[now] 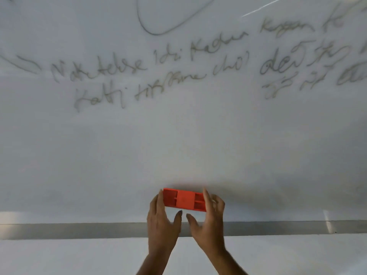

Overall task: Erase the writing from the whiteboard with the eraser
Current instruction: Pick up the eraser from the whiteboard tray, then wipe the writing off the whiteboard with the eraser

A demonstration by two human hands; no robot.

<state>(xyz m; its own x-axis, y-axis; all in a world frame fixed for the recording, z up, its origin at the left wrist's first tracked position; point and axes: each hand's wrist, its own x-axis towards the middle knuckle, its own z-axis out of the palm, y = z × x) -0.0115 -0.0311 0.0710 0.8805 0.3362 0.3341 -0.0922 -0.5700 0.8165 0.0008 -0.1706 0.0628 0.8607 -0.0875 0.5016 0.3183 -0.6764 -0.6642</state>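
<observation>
Eraser (183,199) pinched endwise by left hand (161,221) and right hand (208,219) fingers near whiteboard (178,135) bottom edge; risk: loose end-grip slips, writing (139,76) above stays unerased.

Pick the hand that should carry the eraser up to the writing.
Right, narrowly: the right hand wraps the eraser's end more fully, and most writing lies up and right.

Whiteboard (178,135) w/ grey writing (139,76); red eraser (183,199) flat against it.
</observation>
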